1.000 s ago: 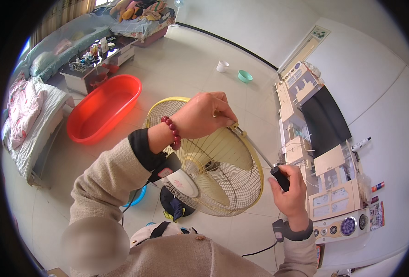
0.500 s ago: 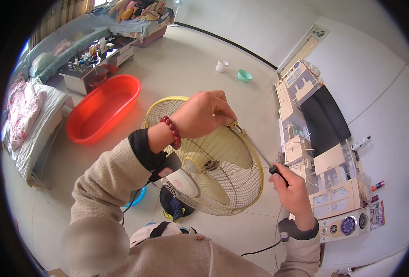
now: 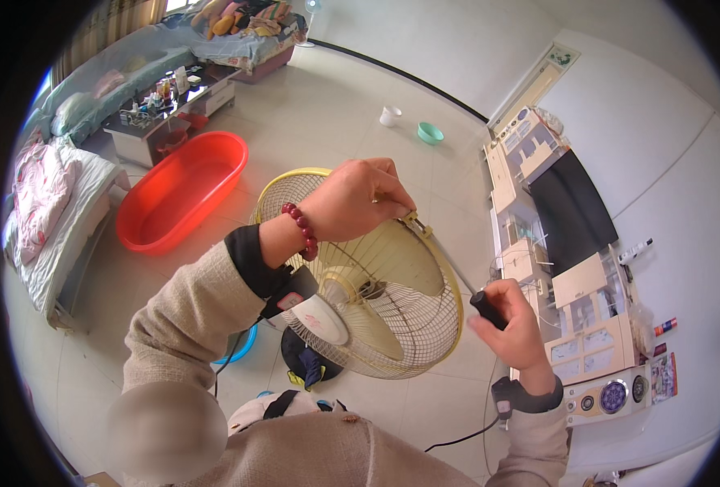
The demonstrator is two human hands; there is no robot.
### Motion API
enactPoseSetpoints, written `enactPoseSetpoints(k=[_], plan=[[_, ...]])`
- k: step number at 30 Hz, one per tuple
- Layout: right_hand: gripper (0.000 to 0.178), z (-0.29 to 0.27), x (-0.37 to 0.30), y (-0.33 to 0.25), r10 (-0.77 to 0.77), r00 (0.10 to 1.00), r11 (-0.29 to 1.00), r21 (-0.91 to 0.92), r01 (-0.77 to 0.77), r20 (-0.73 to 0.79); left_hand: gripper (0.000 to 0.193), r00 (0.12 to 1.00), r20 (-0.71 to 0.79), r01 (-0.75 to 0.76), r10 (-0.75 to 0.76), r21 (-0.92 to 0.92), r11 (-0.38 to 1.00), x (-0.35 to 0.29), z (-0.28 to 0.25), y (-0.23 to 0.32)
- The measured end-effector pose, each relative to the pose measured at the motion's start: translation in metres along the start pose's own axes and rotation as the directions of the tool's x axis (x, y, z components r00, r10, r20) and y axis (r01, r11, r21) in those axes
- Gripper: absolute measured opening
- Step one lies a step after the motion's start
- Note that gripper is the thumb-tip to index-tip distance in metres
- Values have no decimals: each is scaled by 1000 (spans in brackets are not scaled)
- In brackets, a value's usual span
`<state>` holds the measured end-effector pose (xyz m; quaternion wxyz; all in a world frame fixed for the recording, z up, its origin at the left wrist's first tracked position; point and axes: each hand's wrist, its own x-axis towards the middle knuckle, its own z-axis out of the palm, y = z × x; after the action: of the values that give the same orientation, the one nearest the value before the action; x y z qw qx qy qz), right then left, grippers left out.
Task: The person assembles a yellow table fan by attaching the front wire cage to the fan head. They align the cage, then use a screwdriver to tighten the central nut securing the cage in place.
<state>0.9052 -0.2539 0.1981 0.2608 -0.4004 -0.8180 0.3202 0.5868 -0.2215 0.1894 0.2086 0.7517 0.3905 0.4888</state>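
Note:
A standing fan with a pale yellow round wire guard (image 3: 409, 341) and yellow blades is in front of me. My left hand (image 3: 360, 197), wearing a dark red bead bracelet (image 3: 302, 230), is closed in a pinch at a small yellow clip (image 3: 413, 219) on the guard's rim. My right hand (image 3: 513, 329) is closed round the black handle of a screwdriver (image 3: 487, 308). Its metal shaft slants up to the clip, where the tip meets the rim; whether it sits in a screw is too small to tell. A white motor housing (image 3: 321, 321) shows below my left wrist.
A red oval tub (image 3: 183, 195) lies on the tiled floor at left, near a black-topped coffee table (image 3: 206, 81) and a covered sofa (image 3: 92, 89). A green basin (image 3: 430, 134) and white pot (image 3: 390, 117) stand farther off. Cabinets with a black television (image 3: 575, 207) line the right wall.
My right hand has shifted its fingers round the screwdriver handle, and the wrist has turned a little. My left hand stays on the clip, and the fan has hardly moved.

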Motion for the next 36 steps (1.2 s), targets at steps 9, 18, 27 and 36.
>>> enactPoseSetpoints(k=[9,18,27,36], plan=[[22,1,-5,-10,-224,970,893,-419,166,-92,16,1000,2,17,-17,8,1000,-3,0,1],[26,-12,-3,-14,247,957,948,165,-272,155,15,999,34,-5,5,-10,1000,-4,-2,2],[29,1,-10,-8,26,1000,995,-99,-25,6,26,990,86,-109,113,-46,993,-7,-11,-5],[33,11,-9,-9,-150,987,920,-375,116,-64,24,986,157,-60,47,76,995,-7,-12,-1]])
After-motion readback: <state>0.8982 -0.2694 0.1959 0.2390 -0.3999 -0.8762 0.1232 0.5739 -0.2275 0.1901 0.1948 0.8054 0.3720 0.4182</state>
